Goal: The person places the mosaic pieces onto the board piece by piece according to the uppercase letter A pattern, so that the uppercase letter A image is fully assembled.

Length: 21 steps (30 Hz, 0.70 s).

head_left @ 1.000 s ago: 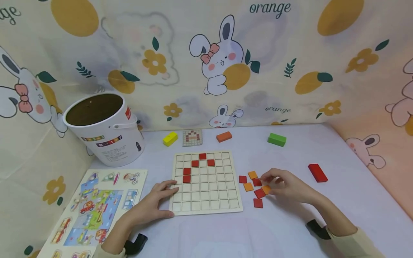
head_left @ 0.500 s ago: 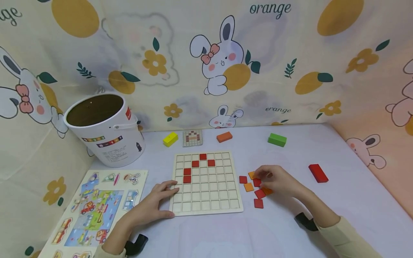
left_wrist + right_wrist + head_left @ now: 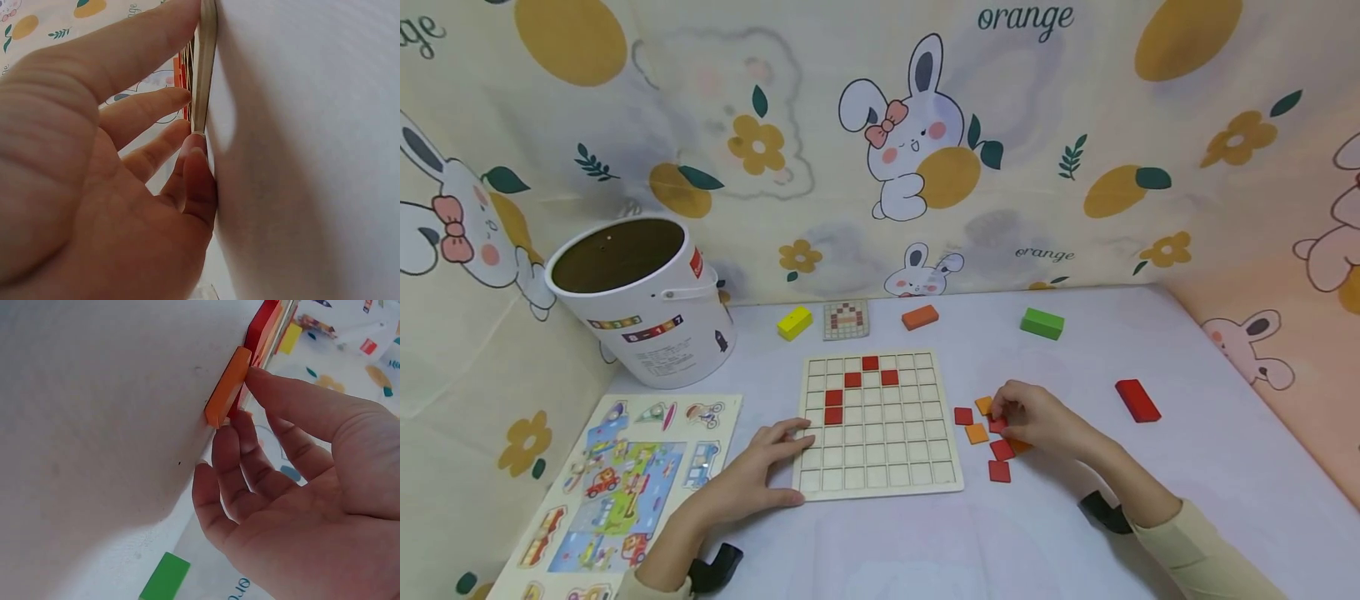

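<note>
My left hand (image 3: 751, 477) rests at the lower left of the cream grid board (image 3: 898, 454), thumb near the bottom corner and fingertips on the left edge. Several red tiles, such as one in the top row (image 3: 870, 363), sit in the board's cells. Right of the board lies a loose group of red and orange tiles. There my right hand (image 3: 1048, 422) pinches a red tile (image 3: 997, 426) between thumb and fingers, partly covering it. An orange tile (image 3: 228, 387) stands out right beside those fingertips in the right wrist view.
A pattern card (image 3: 846, 320) lies behind the board, between a yellow block (image 3: 794, 322) and an orange block (image 3: 920, 317). Green (image 3: 1042, 323) and red (image 3: 1138, 401) blocks lie to the right. A white bucket (image 3: 677, 350) and picture puzzle (image 3: 722, 417) occupy the left.
My right hand has shifted left and slightly away from me, from the orange tile at the group's right side to a red tile. The left hand stays in place.
</note>
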Available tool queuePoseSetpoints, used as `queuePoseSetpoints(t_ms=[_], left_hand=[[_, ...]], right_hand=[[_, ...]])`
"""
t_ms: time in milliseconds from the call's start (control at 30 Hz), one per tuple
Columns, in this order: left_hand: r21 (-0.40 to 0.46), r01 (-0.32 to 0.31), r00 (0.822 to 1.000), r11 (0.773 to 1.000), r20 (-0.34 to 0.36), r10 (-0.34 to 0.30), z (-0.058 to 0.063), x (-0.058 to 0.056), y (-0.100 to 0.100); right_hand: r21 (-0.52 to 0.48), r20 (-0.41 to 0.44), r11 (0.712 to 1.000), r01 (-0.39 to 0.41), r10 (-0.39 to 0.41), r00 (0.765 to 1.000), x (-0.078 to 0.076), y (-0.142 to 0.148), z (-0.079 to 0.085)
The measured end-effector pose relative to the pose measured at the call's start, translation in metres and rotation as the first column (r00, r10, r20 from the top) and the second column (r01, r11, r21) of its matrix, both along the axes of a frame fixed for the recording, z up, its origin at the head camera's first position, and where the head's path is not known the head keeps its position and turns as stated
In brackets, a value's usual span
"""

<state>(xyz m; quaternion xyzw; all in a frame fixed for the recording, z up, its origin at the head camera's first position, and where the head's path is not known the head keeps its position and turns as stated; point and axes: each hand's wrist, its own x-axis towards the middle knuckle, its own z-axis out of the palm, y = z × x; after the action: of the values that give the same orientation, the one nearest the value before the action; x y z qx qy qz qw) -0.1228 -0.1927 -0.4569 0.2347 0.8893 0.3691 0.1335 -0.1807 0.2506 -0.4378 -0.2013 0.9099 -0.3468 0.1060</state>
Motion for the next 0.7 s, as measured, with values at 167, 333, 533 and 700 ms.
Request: queuePoseSetpoints(t_ms=[167,333,533,700], left_hand=[[-0.001,-0.005,1.0,1.0,-0.002,0.005,-0.001,0.0,0.0],[-0.002,-0.004,1.0,1.0,-0.003,0.004,0.0,-0.001,0.001],[-0.004,-0.001,1.0,1.0,-0.011,0.001,0.001,-0.001,0.001],[-0.002,-0.005,1.0,1.0,-0.002,0.005,0.001,0.0,0.001]], right_hand=[[-0.003,0.0,1.0,-0.003,0.003,1.0,0.001,-0.002,0.0],[-0.033,0.016,0.999,-0.005,0.005,1.0,0.001,-0.002,0.004],[-0.067,0.039,0.996,-0.061,0.064,0.997,-0.005,-0.018,0.02],[-0.109,0.002,0.977,-0.184,0.186,0.983,-0.015,-0.065,0.027]])
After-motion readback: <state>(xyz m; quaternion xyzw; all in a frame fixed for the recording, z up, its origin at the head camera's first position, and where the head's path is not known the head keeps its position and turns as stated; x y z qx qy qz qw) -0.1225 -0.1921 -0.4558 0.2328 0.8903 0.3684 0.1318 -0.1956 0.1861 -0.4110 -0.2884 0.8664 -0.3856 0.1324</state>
